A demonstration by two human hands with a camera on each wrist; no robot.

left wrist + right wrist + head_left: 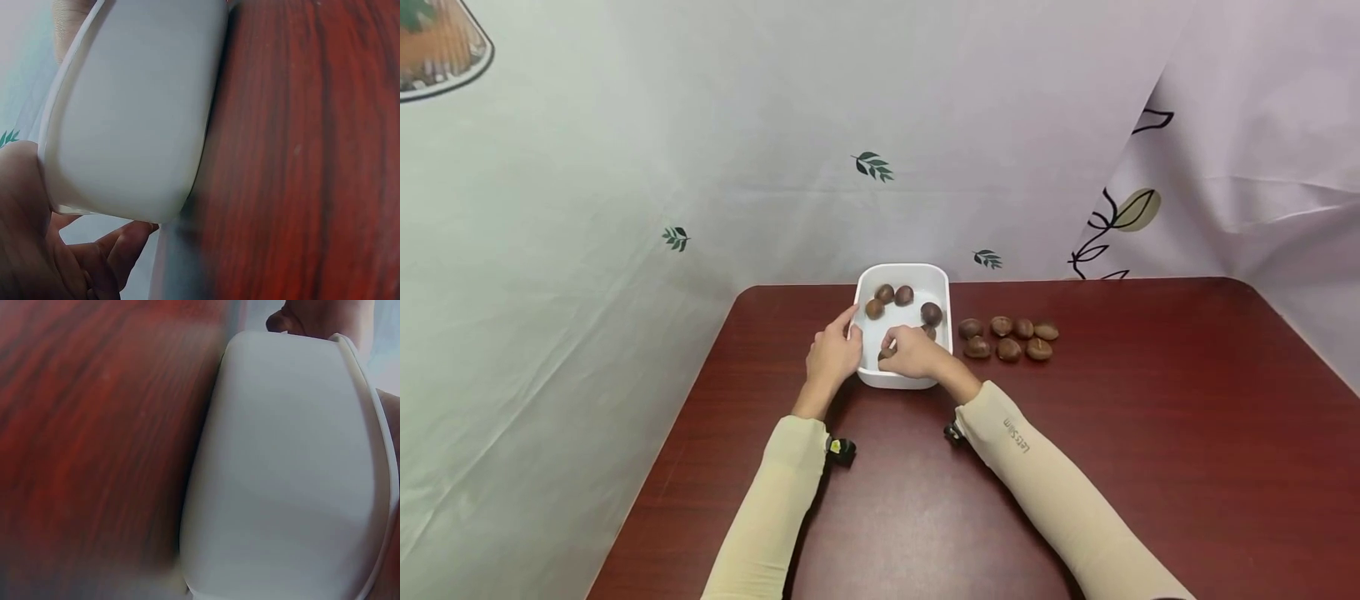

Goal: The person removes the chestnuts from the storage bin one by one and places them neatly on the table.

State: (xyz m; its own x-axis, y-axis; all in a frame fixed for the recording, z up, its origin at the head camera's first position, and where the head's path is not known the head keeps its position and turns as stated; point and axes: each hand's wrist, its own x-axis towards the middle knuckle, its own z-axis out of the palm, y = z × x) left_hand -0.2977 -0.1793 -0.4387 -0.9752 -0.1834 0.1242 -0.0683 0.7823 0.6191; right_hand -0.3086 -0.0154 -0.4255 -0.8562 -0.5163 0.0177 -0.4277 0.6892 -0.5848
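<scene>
A white rectangular tray [951,287] stands on the table with several brown chestnuts [904,295] in it. At its left side my left hand [833,354] grips the rim, thumb over the edge and fingers along the outside wall, as the left wrist view also shows. My right hand [916,352] reaches over the near right part of the tray and pinches a chestnut [886,354] near the front. That hand partly covers another chestnut [928,332] by the right wall. In the right wrist view the tray's outer wall [287,469] hides most of the right hand.
Several more chestnuts [1008,349] lie in a loose cluster on the dark red wooden table [1150,450], just right of the tray. Behind the table's far edge hangs a pale cloth [775,167] with leaf prints.
</scene>
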